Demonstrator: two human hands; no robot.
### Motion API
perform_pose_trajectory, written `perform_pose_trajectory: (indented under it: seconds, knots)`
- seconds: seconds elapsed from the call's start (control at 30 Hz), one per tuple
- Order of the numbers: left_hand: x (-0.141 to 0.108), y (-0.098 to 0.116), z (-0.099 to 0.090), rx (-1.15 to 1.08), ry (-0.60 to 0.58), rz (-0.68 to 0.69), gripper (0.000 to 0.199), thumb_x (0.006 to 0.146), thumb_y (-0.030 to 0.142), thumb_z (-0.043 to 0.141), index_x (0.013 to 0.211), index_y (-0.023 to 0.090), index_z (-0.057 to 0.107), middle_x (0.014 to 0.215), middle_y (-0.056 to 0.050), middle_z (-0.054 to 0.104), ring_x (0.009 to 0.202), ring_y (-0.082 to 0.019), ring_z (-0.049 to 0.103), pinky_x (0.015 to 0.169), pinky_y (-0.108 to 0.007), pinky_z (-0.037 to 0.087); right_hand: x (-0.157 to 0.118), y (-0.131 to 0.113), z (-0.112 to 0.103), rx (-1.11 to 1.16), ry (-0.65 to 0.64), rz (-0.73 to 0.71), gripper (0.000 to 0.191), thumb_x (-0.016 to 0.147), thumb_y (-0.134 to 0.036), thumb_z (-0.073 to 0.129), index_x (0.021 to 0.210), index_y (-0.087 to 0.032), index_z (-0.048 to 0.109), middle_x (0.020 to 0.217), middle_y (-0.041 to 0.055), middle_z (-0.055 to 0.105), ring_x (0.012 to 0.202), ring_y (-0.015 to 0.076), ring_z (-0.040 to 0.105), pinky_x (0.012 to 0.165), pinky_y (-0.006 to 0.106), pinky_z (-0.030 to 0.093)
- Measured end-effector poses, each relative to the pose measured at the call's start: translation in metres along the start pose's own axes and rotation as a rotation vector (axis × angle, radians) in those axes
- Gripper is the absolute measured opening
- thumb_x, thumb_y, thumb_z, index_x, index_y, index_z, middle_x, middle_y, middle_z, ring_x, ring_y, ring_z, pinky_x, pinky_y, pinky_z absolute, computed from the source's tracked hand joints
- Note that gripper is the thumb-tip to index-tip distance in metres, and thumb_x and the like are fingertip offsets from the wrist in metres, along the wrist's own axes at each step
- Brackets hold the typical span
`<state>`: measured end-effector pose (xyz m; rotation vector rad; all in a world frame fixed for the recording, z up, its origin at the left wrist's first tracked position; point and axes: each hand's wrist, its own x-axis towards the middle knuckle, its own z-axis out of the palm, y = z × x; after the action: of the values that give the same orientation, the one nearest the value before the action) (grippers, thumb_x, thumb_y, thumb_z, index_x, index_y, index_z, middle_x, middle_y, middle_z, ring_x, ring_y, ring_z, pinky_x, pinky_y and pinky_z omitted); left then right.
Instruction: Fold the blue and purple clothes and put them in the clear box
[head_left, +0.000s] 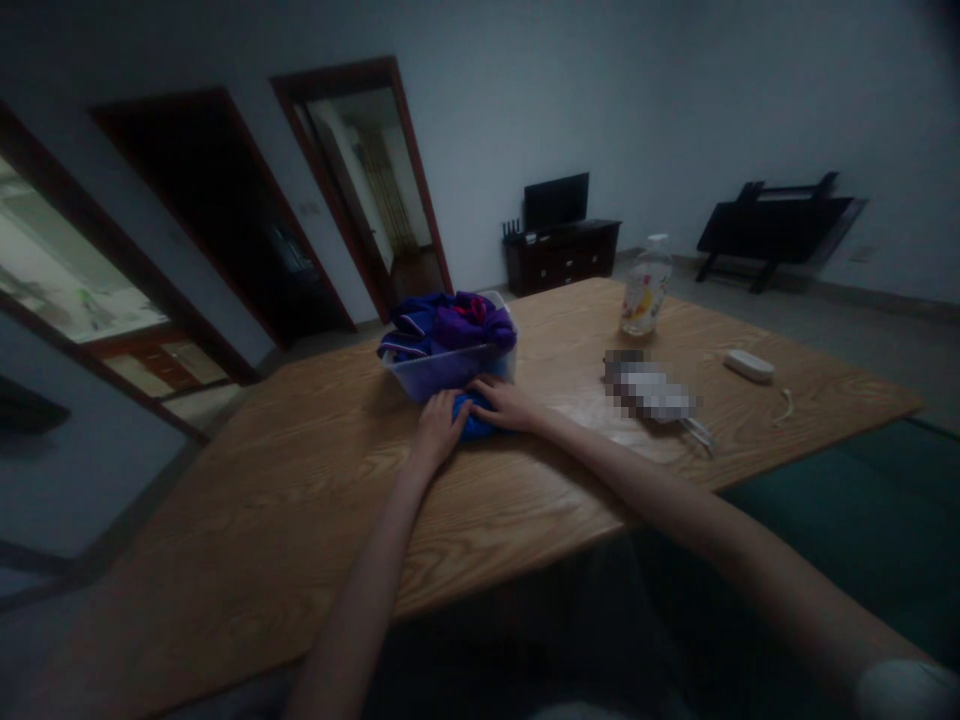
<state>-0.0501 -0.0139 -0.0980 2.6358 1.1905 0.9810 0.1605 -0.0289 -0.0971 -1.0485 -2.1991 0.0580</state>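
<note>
A blue cloth (477,427) lies bunched on the wooden table, just in front of a clear plastic bin. My left hand (441,420) rests on the cloth's left side, and my right hand (504,402) lies over its top and right side. The two hands nearly meet, and they cover much of the cloth. Whether the fingers grip it or only press on it is hard to tell. The bin (427,380) holds a heap of purple and dark blue clothes (450,325) with a red patch, rising above its rim.
On the table's (300,480) right side stand a clear bottle (646,290), a blurred-out item (656,392) with a strap, and a white oblong object (748,365) near a small loop (784,407). The table's front edge runs below my forearms.
</note>
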Motion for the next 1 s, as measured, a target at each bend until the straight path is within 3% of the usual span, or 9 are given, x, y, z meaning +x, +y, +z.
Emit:
perform_pose_trajectory:
  seconds: [1.0]
  knots:
    - [0.0007,-0.0010,0.0020,0.013,0.007,0.010,0.037,0.106,0.047,0.040,0.122,0.020,0.059,0.119,-0.009,0.064,0.113,-0.024,0.059,0.104,-0.039,0.046,0.0006,0.0008,-0.0002,-0.005,-0.017,0.026,0.038,0.101,-0.043,0.053,0.130,-0.019,0.055,0.124,0.0133,0.060,0.114,0.0267,0.060,0.099,0.039,0.048]
